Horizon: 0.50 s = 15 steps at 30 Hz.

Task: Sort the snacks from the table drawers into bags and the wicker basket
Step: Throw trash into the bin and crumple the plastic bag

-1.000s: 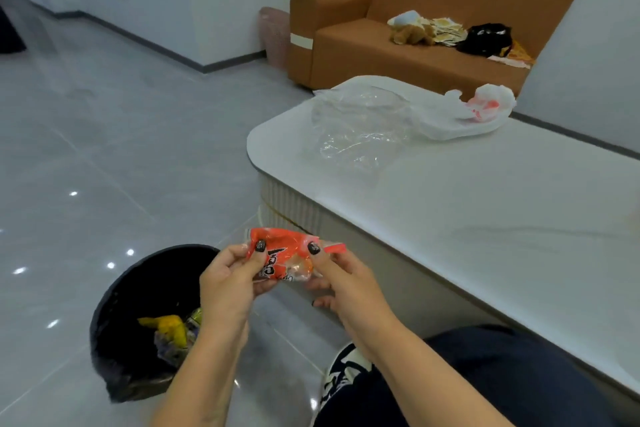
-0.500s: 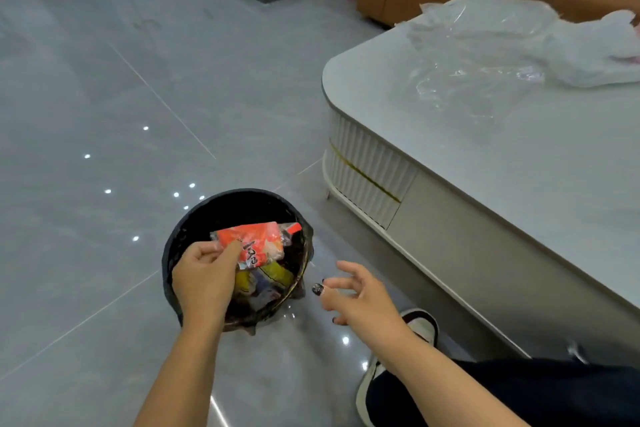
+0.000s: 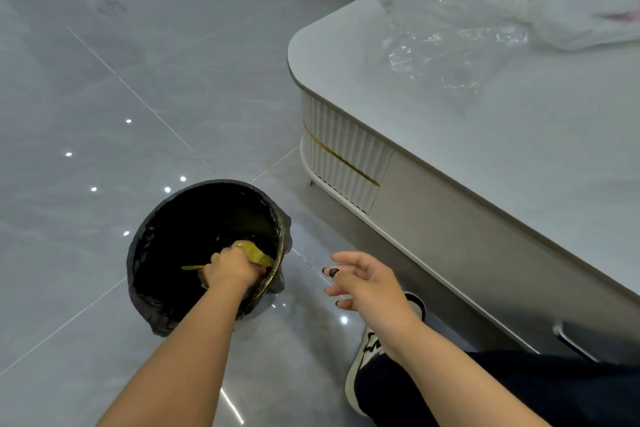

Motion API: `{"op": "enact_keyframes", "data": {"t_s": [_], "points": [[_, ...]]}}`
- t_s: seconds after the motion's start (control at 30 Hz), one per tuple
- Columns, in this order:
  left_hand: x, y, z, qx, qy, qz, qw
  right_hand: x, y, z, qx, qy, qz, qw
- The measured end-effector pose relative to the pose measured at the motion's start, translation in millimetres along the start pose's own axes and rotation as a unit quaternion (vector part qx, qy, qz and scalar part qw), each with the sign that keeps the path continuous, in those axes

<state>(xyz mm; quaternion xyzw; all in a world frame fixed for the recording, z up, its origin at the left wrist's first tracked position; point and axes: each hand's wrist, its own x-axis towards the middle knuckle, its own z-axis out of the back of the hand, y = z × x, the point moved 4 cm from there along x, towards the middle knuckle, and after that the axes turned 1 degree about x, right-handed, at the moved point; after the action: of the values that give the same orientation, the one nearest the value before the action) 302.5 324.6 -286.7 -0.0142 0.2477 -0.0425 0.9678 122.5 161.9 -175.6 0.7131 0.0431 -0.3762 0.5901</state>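
A: Where do we have our left hand [image 3: 232,270]?

B: Down inside the black-lined bin [image 3: 173,229] on the floor [image 3: 138,62], just beside the rounded corner of the worktop [image 3: 502,135]. Its fingers curl downward among the rubbish, next to a yellow wrapper [image 3: 254,251] that lies near the bin's rim on the worktop side. We cannot tell whether they are clamped on anything, because the back of the hand hides them.

A: And the orange snack packet?

B: We cannot see it in this view; if it is in the bin, the hand and the dark liner hide it.

A: Our right hand [image 3: 367,282]?

B: It hovers over the floor between the bin and the worktop, holding nothing, its fingers [image 3: 341,257] apart and relaxed, dark polish on the nails.

A: What lies on the worktop?

B: A crumpled clear plastic bag [image 3: 450,28] at the far end from us, and just beside it, touching, a white plastic bag [image 3: 581,10] with something pink showing at its edge. Below the worktop's near side a metal drawer handle [image 3: 571,340] sticks out, and our shoe [image 3: 372,350] rests on the floor beside the bin.
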Motion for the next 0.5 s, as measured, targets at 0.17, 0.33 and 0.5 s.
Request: {"op": "enact_keyframes", "data": {"t_s": [0.17, 0.33, 0.5], "points": [[-10, -13, 14, -0.059, -0.024, -0.016, 0.998, -4, 3, 13, 0.018, -0.015, 0.011, 1.000], [-40, -24, 46, -0.171, -0.063, -0.054, 0.982, -19, 18, 28, 0.044, -0.041, 0.040, 0.997], [-89, -56, 89, -0.263, -0.084, -0.149, 0.950, -46, 57, 52, 0.062, -0.078, 0.103, 0.990]]}}
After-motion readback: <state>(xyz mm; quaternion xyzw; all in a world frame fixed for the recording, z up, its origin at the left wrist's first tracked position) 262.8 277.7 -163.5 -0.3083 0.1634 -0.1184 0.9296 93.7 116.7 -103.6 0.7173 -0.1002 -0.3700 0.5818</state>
